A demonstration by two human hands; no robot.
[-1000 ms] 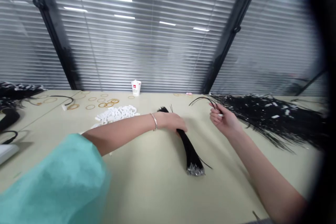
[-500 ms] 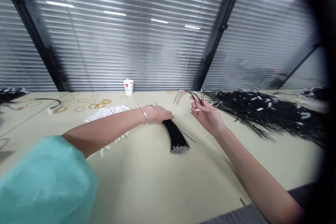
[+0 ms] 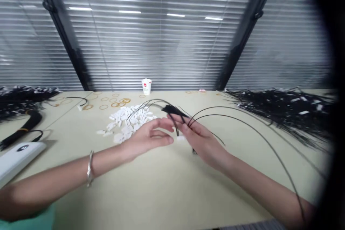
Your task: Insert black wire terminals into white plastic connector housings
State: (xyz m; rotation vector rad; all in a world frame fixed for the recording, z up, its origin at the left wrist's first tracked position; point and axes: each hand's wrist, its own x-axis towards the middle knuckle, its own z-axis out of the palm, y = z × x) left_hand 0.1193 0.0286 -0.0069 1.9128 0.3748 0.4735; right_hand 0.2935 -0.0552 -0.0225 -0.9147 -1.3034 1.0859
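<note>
My right hand (image 3: 203, 142) pinches a few thin black wires (image 3: 175, 124) over the middle of the table. A small white connector (image 3: 180, 138) hangs at their lower end, and long loose wires arc out to both sides. My left hand (image 3: 151, 137) reaches in from the left, its thumb and fingers apart, with nothing visible between them. Its fingertips are close to the wires and the connector. Behind my right hand lies a thick bundle of black wires (image 3: 171, 109), partly hidden by that hand.
White connectors (image 3: 132, 120) lie piled behind my left hand. Rubber bands (image 3: 114, 104) and a paper cup (image 3: 146, 87) are farther back. Tangled wires (image 3: 288, 109) spread at right; more wires (image 3: 24, 100), a tied bundle (image 3: 27, 125) and a white device (image 3: 21, 160) are at left.
My left hand has let go of the thick bundle and drawn back toward me. My right hand has brought the wires leftward from the tangled heap to the middle. The view has turned left.
</note>
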